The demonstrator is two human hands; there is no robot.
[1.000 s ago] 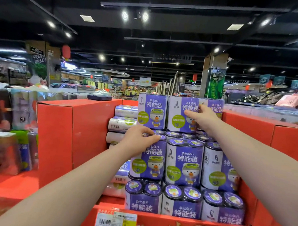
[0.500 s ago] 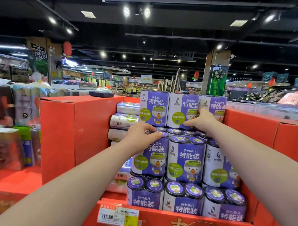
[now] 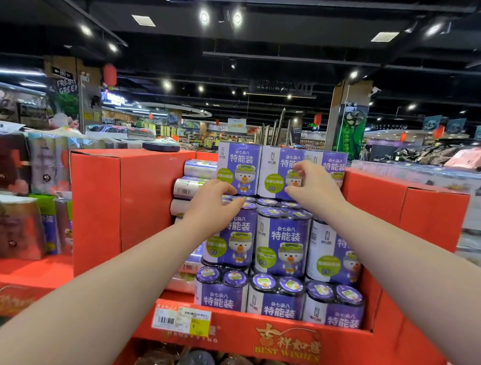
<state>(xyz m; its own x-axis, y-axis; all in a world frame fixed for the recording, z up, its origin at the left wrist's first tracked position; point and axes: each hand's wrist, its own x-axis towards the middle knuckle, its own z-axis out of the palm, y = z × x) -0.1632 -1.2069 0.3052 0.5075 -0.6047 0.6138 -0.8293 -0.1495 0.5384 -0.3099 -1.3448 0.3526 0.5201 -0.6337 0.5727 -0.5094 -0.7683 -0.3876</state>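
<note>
At the red display bin [image 3: 392,216], three tiers are up, with only squaring left, I judge. My left hand [image 3: 213,206] curls over the top of the middle-tier pack [image 3: 231,245]. My right hand [image 3: 316,185], fingers bent, touches the top-tier pack [image 3: 276,167]—whether it grips, I cannot tell. Both packs stand upright, long axis vertical, labels toward me.

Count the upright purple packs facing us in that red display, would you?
9 purple packs: three on top, three in the middle, three at the bottom. More may be hidden behind. Sideways rolls at the left not counted.
</note>
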